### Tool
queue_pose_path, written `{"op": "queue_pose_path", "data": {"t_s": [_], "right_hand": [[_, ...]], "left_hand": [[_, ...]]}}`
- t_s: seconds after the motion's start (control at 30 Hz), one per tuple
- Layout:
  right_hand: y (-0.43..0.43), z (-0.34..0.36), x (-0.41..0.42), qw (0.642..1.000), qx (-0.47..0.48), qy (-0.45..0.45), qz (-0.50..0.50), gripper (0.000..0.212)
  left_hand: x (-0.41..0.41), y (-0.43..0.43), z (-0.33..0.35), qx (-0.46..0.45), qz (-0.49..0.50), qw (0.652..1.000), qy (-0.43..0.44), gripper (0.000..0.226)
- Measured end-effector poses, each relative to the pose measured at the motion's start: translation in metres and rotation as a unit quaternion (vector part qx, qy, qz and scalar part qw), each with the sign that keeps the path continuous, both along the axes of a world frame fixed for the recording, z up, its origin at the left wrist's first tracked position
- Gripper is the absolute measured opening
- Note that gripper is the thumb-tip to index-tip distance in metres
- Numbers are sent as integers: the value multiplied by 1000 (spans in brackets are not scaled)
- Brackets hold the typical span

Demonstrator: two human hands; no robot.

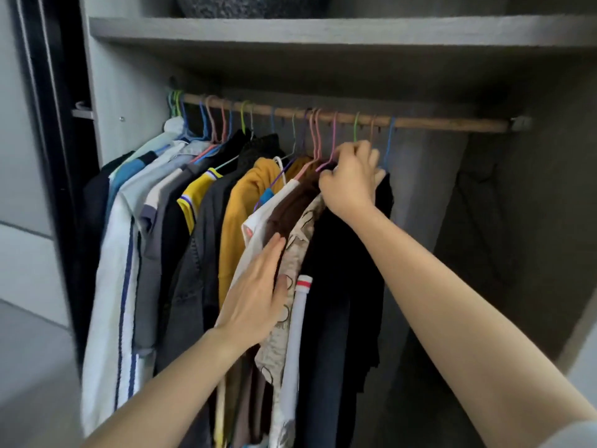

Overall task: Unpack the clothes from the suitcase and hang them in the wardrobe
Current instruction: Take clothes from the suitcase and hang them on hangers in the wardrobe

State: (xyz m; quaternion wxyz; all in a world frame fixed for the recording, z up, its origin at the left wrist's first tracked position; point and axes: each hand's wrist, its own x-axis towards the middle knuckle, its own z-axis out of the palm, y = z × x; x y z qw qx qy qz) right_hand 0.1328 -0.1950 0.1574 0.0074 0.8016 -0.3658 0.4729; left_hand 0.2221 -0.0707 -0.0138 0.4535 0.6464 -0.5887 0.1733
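A wooden rail [436,122] crosses the open wardrobe, hung with several coloured wire hangers. Clothes fill its left and middle: a white striped garment [109,286], a mustard top [240,208], a brown top [290,205], a patterned beige shirt [290,263] and a black garment [342,286] furthest right. My right hand [350,179] grips the top of the black garment at its hanger, just under the rail. My left hand [255,292] lies flat with fingers together against the brown and patterned clothes, pressing them leftward. The suitcase is out of sight.
A grey shelf [323,30] runs above the rail with a dark speckled object [252,6] on it. The rail's right end [468,124] carries no hangers. The wardrobe's dark door edge [55,156] stands at the left.
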Motion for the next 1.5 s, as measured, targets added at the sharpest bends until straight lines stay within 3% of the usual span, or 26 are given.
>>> {"op": "queue_pose_path", "data": {"t_s": [0.1, 0.2, 0.3, 0.43, 0.57, 0.7, 0.9, 1.07, 1.2, 1.3, 1.5], "right_hand": [[52, -34, 34, 993, -49, 78, 73, 28], [109, -102, 73, 971, -31, 179, 156, 31], [152, -187, 95, 930, 33, 290, 225, 33], [230, -322, 120, 835, 103, 460, 283, 42], [290, -424, 132, 754, 127, 541, 349, 47], [321, -512, 151, 701, 142, 593, 369, 44], [355, -685, 187, 635, 173, 620, 427, 36], [374, -869, 211, 585, 170, 646, 459, 43], [380, -981, 238, 592, 174, 630, 471, 48], [397, -1065, 270, 616, 163, 588, 498, 50], [456, -1151, 336, 644, 117, 505, 563, 64]], "left_hand": [[18, 55, -39, 55, 89, 992, 69, 59], [47, 130, -104, 133, 200, 961, 138, 58], [66, 203, -159, 222, 310, 898, 219, 58], [63, 315, -230, 304, 423, 787, 331, 56], [44, 391, -301, 329, 480, 709, 399, 53], [27, 431, -377, 354, 509, 645, 447, 56], [55, 452, -524, 372, 516, 625, 452, 54], [76, 462, -701, 356, 515, 622, 469, 52], [98, 473, -814, 338, 530, 622, 467, 50], [123, 484, -902, 302, 558, 618, 464, 49], [165, 517, -996, 254, 597, 589, 482, 68]]}}
